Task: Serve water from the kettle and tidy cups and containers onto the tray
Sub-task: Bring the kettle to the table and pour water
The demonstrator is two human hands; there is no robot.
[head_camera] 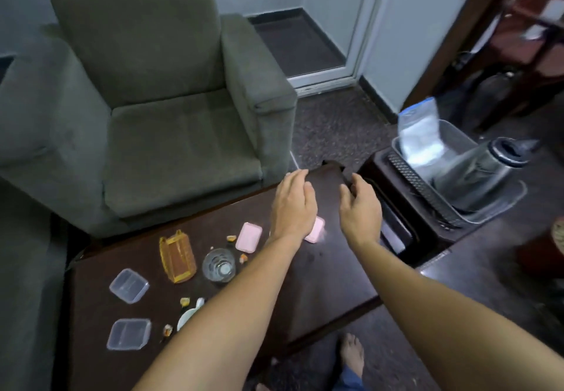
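Beyond the drinking glass [218, 265], toward the table's far end, both hands are hovering empty: the left hand [293, 204] is lying loosely open, palm down, over a pink lid [315, 231], and the right hand [360, 207] is curling half-open, gripping nothing. Well right of the glass, off the table, the kettle [479, 176] is sitting tilted in a clear tray [500, 204] on a dark stand. Reaching across for it, a forearm is likely to be sweeping close over the glass, possibly knocking it into the orange container [177, 256] just beside it.
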